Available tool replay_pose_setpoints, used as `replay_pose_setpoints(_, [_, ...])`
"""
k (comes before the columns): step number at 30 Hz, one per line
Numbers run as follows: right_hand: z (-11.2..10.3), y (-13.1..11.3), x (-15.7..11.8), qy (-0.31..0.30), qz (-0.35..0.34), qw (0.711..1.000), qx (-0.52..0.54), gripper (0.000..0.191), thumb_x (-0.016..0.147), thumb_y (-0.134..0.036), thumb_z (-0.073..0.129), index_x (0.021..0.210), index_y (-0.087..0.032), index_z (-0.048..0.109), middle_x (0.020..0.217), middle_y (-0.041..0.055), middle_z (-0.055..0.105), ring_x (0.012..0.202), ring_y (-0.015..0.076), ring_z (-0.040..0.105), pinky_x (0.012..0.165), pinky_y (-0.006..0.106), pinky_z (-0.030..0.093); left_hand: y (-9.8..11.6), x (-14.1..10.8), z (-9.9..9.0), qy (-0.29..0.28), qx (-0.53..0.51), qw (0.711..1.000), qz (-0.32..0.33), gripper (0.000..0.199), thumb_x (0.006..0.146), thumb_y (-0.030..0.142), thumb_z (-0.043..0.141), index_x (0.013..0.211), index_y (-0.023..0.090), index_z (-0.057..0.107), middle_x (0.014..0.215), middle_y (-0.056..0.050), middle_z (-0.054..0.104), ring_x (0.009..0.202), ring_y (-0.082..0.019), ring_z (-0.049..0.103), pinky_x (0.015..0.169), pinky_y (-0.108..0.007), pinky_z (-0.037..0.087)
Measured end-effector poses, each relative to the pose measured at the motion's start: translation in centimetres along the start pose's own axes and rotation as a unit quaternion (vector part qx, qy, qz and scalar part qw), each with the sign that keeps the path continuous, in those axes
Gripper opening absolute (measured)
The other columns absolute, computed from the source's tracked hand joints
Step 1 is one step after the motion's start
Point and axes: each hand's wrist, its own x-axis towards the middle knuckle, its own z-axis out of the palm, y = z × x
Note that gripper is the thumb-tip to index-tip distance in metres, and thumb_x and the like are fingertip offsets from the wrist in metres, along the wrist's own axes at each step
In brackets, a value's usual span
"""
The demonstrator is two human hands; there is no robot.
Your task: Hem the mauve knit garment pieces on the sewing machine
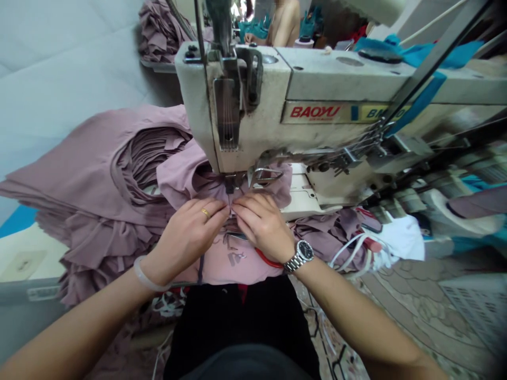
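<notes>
A mauve-pink garment piece [179, 177] lies bunched under the needle area [233, 184] of an industrial sewing machine [261, 129]. On its near edge, left of the needle, my left hand [192, 229] presses with its fingers together; a ring and a pale bracelet are on that arm. My right hand [261, 221], wearing a metal watch [301, 252], grips the same cloth from the right. The fingertips of both hands nearly meet just in front of the presser foot. What lies beneath the fingers is hidden.
A thick stack of mauve cut pieces [91, 158] stands at left. More mauve cloth [336, 232] and white straps lie at right. Behind the machine are a heap of cloth [158, 31] and another person's arm [287, 26]. A white basket [479, 301] stands on the floor.
</notes>
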Motion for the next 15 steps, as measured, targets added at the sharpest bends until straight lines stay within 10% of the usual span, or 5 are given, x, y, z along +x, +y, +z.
replay_pose_setpoints(15, [0.5,0.9,1.1,-0.004,0.043,0.999,0.025,0.028,0.094,-0.017,0.049,0.117,-0.014,0.066,0.113,0.0091,0.067,0.104,0.0223,0.054,0.092,0.04,0.046,-1.0,1.1,-0.1,-0.02,0.009,1.0,-0.015,0.03,0.093,0.013,0.047,0.118,0.01,0.062,0.118,-0.011,0.066,0.105,-0.023,0.062,0.091,-0.039,0.045])
